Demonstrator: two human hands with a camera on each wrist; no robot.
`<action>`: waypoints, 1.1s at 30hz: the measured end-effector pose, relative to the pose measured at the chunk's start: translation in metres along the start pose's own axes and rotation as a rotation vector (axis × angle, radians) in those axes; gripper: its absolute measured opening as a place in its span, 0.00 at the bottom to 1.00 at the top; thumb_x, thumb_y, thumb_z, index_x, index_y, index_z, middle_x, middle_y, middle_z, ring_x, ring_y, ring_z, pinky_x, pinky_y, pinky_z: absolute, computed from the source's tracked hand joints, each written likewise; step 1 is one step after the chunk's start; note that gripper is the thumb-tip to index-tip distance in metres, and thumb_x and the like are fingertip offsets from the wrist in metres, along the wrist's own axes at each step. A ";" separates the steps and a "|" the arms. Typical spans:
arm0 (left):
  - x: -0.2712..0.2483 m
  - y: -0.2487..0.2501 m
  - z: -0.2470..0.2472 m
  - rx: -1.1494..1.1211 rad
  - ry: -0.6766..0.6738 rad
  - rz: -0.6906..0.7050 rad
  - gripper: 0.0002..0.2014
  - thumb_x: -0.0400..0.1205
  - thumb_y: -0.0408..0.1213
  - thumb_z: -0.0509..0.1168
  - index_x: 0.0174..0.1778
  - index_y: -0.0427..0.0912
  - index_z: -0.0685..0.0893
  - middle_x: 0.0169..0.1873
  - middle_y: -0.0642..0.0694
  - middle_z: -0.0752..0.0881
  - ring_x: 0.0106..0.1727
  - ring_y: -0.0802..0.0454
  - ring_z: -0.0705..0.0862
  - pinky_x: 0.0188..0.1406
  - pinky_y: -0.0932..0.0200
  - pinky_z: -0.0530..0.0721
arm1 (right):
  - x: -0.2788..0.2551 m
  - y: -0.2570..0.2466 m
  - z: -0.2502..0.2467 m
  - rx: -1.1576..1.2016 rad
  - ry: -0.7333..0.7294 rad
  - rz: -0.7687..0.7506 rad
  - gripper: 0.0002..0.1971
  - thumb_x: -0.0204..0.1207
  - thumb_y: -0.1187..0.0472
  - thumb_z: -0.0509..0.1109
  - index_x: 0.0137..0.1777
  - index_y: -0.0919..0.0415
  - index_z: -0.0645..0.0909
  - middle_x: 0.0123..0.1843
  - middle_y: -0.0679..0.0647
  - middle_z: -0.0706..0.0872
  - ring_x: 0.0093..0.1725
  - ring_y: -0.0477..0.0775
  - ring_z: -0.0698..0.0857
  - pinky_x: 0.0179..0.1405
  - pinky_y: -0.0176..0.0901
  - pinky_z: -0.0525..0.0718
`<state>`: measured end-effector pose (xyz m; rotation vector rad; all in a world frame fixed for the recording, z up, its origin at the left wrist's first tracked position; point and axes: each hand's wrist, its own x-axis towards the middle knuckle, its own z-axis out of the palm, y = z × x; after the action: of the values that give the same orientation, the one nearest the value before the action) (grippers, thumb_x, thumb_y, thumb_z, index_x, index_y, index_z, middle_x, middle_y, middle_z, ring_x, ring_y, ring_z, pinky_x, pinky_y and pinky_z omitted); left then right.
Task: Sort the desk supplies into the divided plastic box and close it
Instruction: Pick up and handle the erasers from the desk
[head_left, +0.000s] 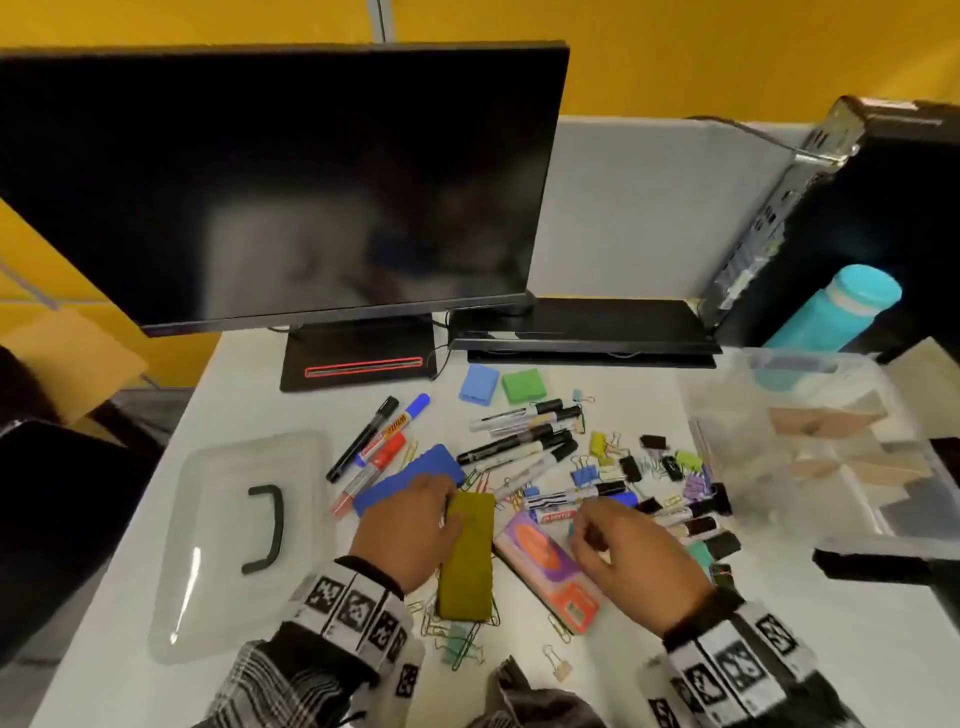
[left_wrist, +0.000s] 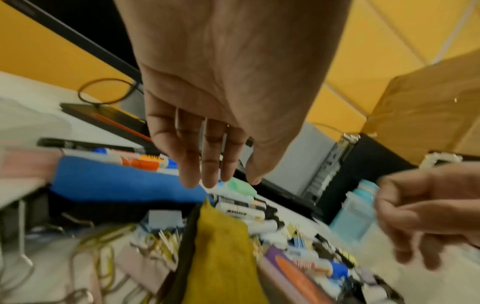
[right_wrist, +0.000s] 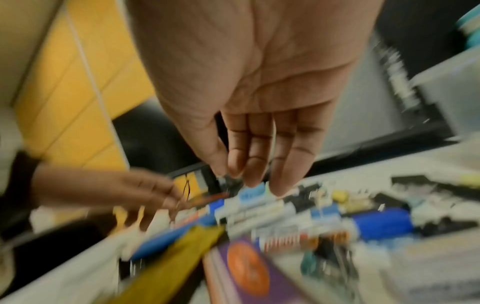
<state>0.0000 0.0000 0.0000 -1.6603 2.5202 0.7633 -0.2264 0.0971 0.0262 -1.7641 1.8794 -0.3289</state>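
Note:
A heap of markers (head_left: 519, 441), binder clips (head_left: 628, 467) and paper clips (head_left: 457, 639) covers the white desk. My left hand (head_left: 447, 501) (left_wrist: 223, 181) hovers with straight fingers over the top end of an olive-yellow eraser (head_left: 470, 571) (left_wrist: 221, 257), beside a blue eraser (head_left: 400, 478) (left_wrist: 116, 181); it holds nothing. My right hand (head_left: 579, 540) (right_wrist: 233, 174) hangs over a purple-and-orange packet (head_left: 545, 566) (right_wrist: 249, 267), fingers loosely bent, nothing plainly between them. The clear divided box (head_left: 805, 457) stands open at the right. Its lid (head_left: 244, 540), with a black handle, lies at the left.
A dark monitor (head_left: 285, 182) and its stand fill the back. A computer tower (head_left: 857, 208) and a teal bottle (head_left: 841, 306) stand behind the box. Blue (head_left: 478, 384) and green (head_left: 522, 385) pads lie near the monitor stand. A black object (head_left: 883, 564) juts in at right.

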 end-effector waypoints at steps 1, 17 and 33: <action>0.004 0.004 0.003 0.039 -0.046 -0.006 0.17 0.83 0.52 0.57 0.66 0.50 0.73 0.63 0.49 0.77 0.54 0.49 0.83 0.47 0.54 0.82 | 0.008 -0.004 0.012 -0.053 -0.038 0.023 0.06 0.80 0.50 0.61 0.44 0.50 0.72 0.44 0.44 0.78 0.42 0.43 0.78 0.38 0.38 0.76; 0.018 0.000 0.028 0.116 -0.174 -0.025 0.49 0.67 0.76 0.59 0.76 0.45 0.57 0.74 0.42 0.63 0.57 0.41 0.83 0.49 0.49 0.85 | 0.008 0.002 0.042 0.465 0.282 0.275 0.33 0.66 0.52 0.74 0.70 0.48 0.66 0.59 0.46 0.75 0.59 0.51 0.74 0.54 0.43 0.80; 0.015 0.024 0.042 0.270 -0.121 -0.105 0.44 0.72 0.67 0.59 0.80 0.51 0.50 0.76 0.43 0.61 0.54 0.44 0.84 0.45 0.55 0.81 | -0.013 0.042 -0.024 1.436 0.375 0.519 0.18 0.81 0.62 0.52 0.67 0.59 0.75 0.48 0.66 0.83 0.44 0.63 0.82 0.45 0.54 0.83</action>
<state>-0.0370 0.0120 -0.0315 -1.5890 2.3125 0.4736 -0.2742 0.1100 0.0270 -0.2526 1.4645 -1.3985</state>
